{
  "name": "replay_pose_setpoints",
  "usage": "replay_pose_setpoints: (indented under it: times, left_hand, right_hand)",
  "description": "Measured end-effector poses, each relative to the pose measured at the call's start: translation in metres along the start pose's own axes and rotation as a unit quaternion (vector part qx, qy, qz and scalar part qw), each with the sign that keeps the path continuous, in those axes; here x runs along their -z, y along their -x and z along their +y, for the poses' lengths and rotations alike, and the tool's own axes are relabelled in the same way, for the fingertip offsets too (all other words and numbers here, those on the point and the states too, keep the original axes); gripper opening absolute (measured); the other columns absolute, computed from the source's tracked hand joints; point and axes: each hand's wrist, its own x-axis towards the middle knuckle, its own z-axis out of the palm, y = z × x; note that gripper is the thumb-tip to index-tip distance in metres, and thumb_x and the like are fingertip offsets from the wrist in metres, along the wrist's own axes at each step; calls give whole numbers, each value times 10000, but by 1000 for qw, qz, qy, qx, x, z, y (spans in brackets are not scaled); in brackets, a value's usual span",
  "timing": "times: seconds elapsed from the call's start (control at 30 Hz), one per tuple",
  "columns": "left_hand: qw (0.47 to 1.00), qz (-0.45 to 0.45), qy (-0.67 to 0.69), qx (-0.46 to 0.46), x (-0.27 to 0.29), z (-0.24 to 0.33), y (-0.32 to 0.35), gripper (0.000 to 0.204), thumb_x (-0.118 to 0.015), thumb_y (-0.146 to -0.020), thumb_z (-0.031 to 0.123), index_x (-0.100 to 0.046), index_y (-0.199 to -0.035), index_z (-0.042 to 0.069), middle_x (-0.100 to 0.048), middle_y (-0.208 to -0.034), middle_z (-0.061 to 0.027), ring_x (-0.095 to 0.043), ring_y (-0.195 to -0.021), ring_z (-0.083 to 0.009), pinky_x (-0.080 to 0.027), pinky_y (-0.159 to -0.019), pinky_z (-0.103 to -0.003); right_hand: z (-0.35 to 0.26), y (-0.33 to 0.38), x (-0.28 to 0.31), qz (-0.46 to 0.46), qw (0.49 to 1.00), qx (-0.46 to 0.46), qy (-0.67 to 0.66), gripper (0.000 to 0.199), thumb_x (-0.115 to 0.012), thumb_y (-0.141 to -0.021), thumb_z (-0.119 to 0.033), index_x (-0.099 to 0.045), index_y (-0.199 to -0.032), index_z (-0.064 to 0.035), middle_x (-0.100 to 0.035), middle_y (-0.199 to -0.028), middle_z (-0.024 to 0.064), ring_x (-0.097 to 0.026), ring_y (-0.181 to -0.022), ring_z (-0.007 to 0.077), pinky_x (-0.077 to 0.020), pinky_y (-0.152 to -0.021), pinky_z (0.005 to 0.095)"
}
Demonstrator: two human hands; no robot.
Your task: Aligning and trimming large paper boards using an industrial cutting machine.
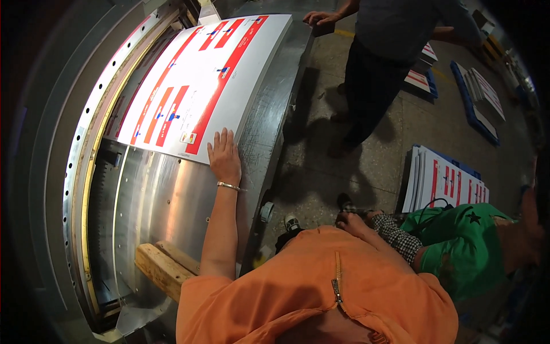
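Note:
My left hand (225, 156) lies flat with its fingers stretched on the near corner of a stack of white sheets (243, 86) printed with red bands and small blue marks. The stack rests on a curved-looking metal machine bed (166, 189). A bracelet circles the left wrist. What appears to be my right hand (354, 223) is low in front of my orange shirt, its fingers bent and partly hidden. I cannot make out whether anything is in it. Close by it is a checkered sleeve (404, 232) on the arm of a co-worker in green.
Wooden bars (163, 269) lie on the metal bed's near end. Across the bed stands a person in dark trousers (372, 80), one hand (321, 20) at the bed's far corner. Stacks of printed sheets (424, 178) sit on blue pallets (475, 114) along the floor (321, 178).

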Motion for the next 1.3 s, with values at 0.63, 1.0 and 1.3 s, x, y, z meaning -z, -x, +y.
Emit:
replay_pose_setpoints:
  times: [0.63,1.0,1.3]
  left_hand:
    - [999,4,34,-29,-32,-16,1,398,-537,-867,164,-531,-1263,119,-504,-1324,-49,-446,-1242,-259,-275,-1053,-450]
    - [992,63,104,35,8,-36,4,432,-553,-868,321,-544,-1234,93,-434,-1366,-148,-278,-1337,-337,-181,-1079,-511]
    - [803,-112,-254,528,181,-205,142,794,-653,-685,585,-431,-1350,212,-191,-1490,-168,-79,-1388,-363,-123,-1027,-663]
  right_hand:
    - [59,23,0,44,983,-29,-178,411,-581,-836,-161,-529,-1186,47,-625,-1075,204,-608,-992,310,-484,-840,382]
    - [65,32,10,49,974,-1,-222,408,-548,-874,-122,-490,-1239,52,-616,-1117,183,-618,-990,275,-502,-835,349]
    - [144,44,-28,139,824,-201,-512,371,-540,-908,-211,-530,-1199,20,-640,-1028,129,-634,-875,208,-524,-724,300]
